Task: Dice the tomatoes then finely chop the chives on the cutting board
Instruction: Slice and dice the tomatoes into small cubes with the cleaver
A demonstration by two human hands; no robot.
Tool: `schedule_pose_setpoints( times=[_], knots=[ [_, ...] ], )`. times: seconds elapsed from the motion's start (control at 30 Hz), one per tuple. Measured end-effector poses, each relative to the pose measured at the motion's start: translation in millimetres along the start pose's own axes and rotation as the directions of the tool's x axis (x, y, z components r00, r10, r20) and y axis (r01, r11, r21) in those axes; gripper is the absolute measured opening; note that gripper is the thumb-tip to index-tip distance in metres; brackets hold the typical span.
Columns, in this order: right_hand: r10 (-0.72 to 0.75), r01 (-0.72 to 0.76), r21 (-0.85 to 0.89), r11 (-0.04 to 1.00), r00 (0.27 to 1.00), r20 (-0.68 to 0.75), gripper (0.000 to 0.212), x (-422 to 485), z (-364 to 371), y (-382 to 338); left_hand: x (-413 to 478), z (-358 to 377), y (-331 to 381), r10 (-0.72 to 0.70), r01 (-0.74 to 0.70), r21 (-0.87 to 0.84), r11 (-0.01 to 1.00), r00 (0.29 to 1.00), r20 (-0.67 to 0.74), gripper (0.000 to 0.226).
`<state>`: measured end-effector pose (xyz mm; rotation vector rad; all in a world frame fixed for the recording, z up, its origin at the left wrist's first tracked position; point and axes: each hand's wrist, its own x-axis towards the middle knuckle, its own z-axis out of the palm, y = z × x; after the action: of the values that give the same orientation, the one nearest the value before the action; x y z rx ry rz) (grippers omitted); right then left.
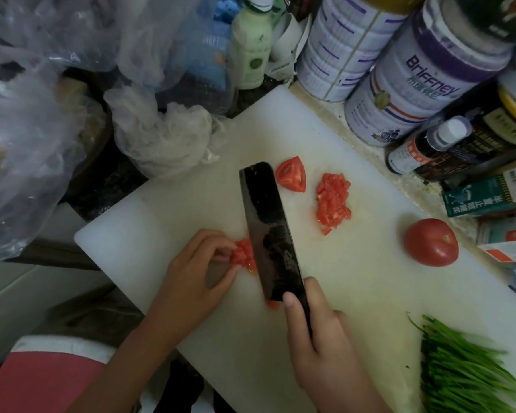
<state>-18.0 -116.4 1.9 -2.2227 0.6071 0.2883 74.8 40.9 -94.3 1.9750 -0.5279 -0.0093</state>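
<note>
Head view: grips the handle of a dark cleaver in the right hand, fingers wrapped round it and thumb laid up against the heel of the blade, over the near middle of the white cutting board; pins a partly diced tomato piece under the bent fingertips of the left hand, left of the cutting board's centre, with the blade's edge down right against the piece; holds the two hands apart, one on each side of the blade. Shows a tomato wedge and a heap of diced tomato toward the cutting board's far side; a whole tomato at its right edge; chives uncut on its near right corner; tins on the tabletop past its far right edge; plastic bags off its far left corner.
</note>
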Motion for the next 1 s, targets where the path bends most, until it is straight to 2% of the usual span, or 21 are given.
schedule_pose_setpoints(
  times=[0.07,0.17,0.23,0.37,0.63,1.0],
  knots=[
    [-0.025,0.026,-0.022,0.999,1.0,0.018,0.022,-1,1,1,-3,-1,0,-0.033,0.033,-0.026,0.999,0.999,-0.007,0.021],
    [-0.214,0.213,-0.038,0.976,0.977,-0.024,0.045,1,10,6,-4,0,1,-0.037,0.037,-0.011,0.999,0.999,-0.038,0.017],
    [-0.304,0.302,-0.065,0.951,0.953,-0.019,0.041,5,18,11,-4,0,1,-0.029,0.029,-0.001,1.0,0.998,-0.051,0.017],
    [-0.353,0.34,-0.146,0.929,0.933,-0.072,0.031,8,24,13,-4,1,0,-0.006,0.007,0.024,1.0,0.999,-0.042,0.022],
    [-0.383,0.361,-0.234,0.903,0.922,-0.055,0.036,6,29,11,-4,1,-2,0.019,-0.017,0.052,0.998,0.999,-0.048,0.02],
    [-0.274,0.279,-0.342,0.897,0.96,0.062,0.048,7,32,6,-5,2,-4,0.023,-0.02,0.077,0.997,0.999,-0.038,0.02]
  ],
)
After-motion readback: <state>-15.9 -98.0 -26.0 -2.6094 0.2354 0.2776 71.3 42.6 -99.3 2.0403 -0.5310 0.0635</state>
